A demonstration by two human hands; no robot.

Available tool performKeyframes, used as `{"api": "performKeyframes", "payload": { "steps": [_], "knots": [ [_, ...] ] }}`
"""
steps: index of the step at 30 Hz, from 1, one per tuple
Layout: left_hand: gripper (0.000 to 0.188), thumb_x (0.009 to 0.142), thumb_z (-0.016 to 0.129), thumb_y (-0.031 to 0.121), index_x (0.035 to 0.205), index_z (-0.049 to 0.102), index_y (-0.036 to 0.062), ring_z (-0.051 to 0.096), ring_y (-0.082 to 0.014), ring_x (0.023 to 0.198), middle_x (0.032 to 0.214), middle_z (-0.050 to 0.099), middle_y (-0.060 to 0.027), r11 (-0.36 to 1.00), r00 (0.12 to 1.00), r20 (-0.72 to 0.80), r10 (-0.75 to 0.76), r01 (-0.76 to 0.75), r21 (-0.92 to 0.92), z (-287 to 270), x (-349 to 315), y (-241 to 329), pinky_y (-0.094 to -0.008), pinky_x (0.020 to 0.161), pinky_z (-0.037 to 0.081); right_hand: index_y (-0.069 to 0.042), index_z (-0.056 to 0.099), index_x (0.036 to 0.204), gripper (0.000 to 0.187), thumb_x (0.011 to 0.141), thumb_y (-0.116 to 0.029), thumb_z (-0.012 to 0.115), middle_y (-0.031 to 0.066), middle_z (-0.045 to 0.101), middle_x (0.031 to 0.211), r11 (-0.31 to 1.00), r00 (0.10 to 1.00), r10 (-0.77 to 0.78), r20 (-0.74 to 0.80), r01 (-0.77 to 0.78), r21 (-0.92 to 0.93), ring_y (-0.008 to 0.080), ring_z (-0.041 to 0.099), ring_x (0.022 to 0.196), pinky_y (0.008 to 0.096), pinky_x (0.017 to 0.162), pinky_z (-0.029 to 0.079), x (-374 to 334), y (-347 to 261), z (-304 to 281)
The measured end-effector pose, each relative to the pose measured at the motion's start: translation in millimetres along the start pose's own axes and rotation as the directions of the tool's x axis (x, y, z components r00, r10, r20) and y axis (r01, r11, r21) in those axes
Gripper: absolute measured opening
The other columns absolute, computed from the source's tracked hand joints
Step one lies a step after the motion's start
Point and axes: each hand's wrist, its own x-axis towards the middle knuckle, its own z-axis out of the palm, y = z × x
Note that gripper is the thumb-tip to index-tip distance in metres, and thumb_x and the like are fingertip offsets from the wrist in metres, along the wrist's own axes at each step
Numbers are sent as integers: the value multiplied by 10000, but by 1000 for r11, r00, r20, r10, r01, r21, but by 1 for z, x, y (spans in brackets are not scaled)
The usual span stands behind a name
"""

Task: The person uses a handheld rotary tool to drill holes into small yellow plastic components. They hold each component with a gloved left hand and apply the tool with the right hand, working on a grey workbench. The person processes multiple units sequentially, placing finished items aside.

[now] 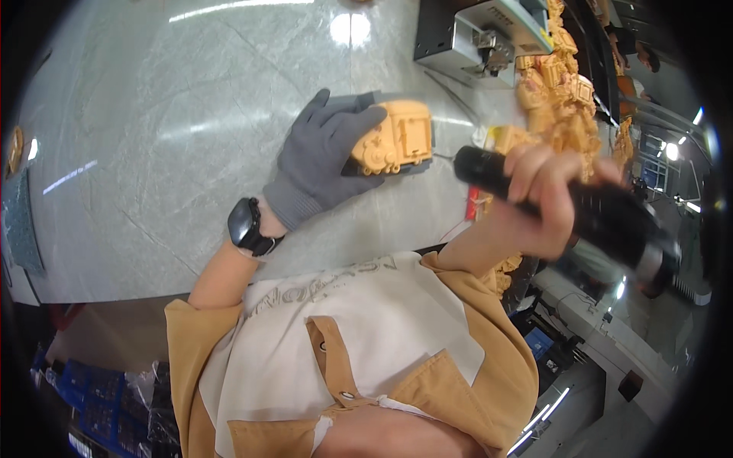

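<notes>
A yellow-orange plastic housing (405, 136) with a square recess and small round bosses sits in a dark grey block (360, 99) on the table. My left hand (321, 153), in a grey knitted glove, wraps round the left side of the housing and the block, thumb lying over the top edge. Bare and slightly blurred, my right hand (546, 191) is closed round a black electric screwdriver (485, 168). The tool lies nearly level in the view, its thin bit aimed left at the housing. Whether the bit touches the housing, I cannot tell.
At the far right of the grey marble-look table (153, 153) stands a metal box-shaped machine (462, 46). Many yellow-orange parts (565, 91) are heaped along the right side. Something red (473, 202) lies below the screwdriver's tip. Blue bins (99, 397) sit at the lower left.
</notes>
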Motion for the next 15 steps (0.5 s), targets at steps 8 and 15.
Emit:
{"api": "performKeyframes", "payload": {
  "steps": [8,15],
  "knots": [
    [785,560,802,228,1252,441,147,481,-263,1116,1192,514,-75,1000,1000,-14,7,-7,-7,5,-1,-4,-486,1042,287,-80,367,1170,490,706,2,500,51,436,566,986,991,121,62,-112,-126,176,423,443,346,497,394,-31,6,30],
    [789,577,792,267,1270,432,153,476,-256,1127,1176,527,-65,1000,1000,-2,0,0,1,1,-2,-2,-484,1046,285,-78,363,1148,471,712,20,511,61,445,570,974,984,175,21,-170,-151,181,435,451,346,506,407,-30,12,36]
  ]
}}
